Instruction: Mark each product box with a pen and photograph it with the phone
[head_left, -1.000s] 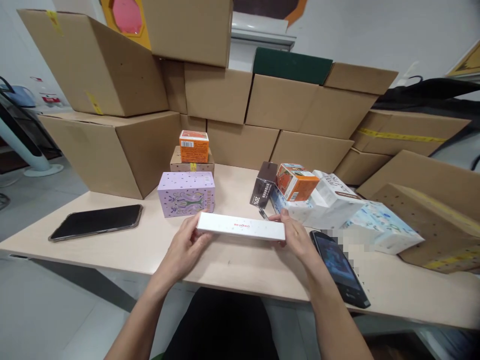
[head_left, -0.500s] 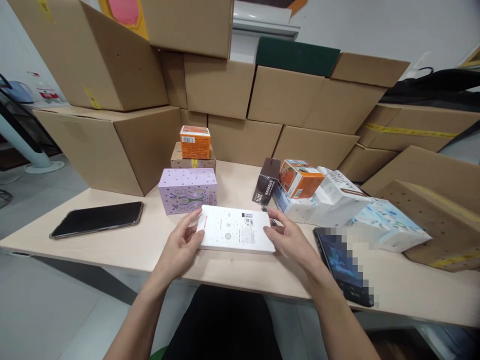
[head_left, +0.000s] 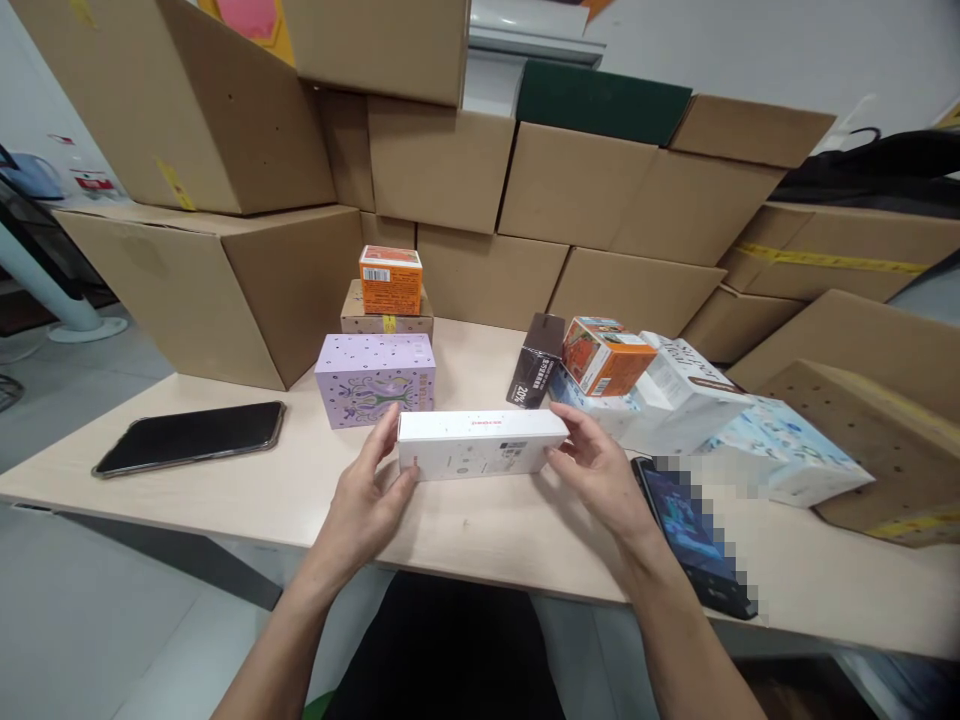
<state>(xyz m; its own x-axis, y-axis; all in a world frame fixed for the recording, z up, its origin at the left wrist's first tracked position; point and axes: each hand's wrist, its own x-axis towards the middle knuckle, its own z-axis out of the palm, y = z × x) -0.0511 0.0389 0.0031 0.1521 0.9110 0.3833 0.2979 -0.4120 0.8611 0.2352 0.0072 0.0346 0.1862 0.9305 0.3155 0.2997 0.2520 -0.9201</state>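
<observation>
A slim white box (head_left: 480, 442) with red lettering on its narrow top side and a printed label on its front is held between my two hands. My left hand (head_left: 367, 490) grips its left end, thumb on the front and fingers behind. The right end is held by my right hand (head_left: 600, 465) in the same way. The box stands tilted on its long edge, over the table near its front. Just behind my left hand is a lilac patterned box (head_left: 375, 380). A dark brown box (head_left: 536, 362) lies behind the white box's right part.
An orange box (head_left: 391, 280) sits on a small cardboard box (head_left: 352, 318). Another orange box (head_left: 606, 355) rests on white and blue packages (head_left: 682, 400) at right. A phone (head_left: 191, 438) lies left; a tablet-like device (head_left: 694, 540) lies right. Large cartons (head_left: 577, 190) wall the table's back.
The white box has been turned from lying nearly flat to standing up on its edge, showing its narrow side. Both hands have kept hold of its ends.
</observation>
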